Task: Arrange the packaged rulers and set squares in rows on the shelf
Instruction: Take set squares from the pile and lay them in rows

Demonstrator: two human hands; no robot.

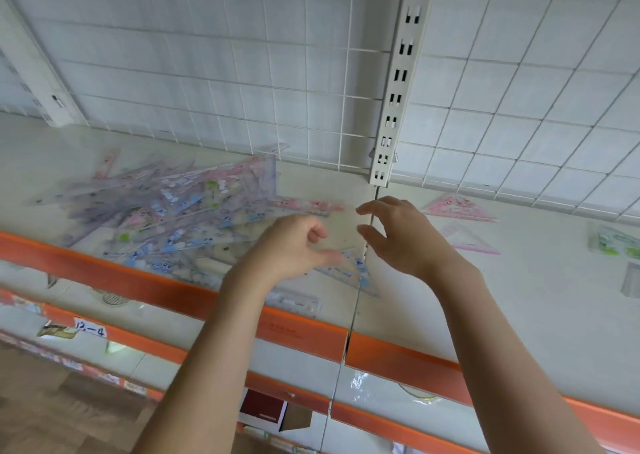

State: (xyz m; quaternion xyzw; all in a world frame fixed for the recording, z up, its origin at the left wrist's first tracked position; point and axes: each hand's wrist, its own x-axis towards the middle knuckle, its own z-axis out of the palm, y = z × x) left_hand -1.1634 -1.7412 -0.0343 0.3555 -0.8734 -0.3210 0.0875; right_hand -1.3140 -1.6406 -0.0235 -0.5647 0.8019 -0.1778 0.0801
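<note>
A loose heap of packaged rulers and set squares (180, 211) in clear wrappers with pink, blue and green prints lies on the left half of the cream shelf (519, 297). My left hand (294, 245) pinches the corner of a blue-printed set square (356, 273) near the shelf's front edge. Just to its right, my right hand (398, 235) hovers with curled fingers apart, holding nothing. On the right half lie a pink set square (457, 207), a paler pink one (471, 240) and a green package (613, 242).
An orange strip (138, 280) runs along the shelf's front edge. A white wire grid (277, 72) backs the shelf, with a slotted upright post (394, 100) at the seam between sections. Lower shelves (104, 336) hold labels and small items.
</note>
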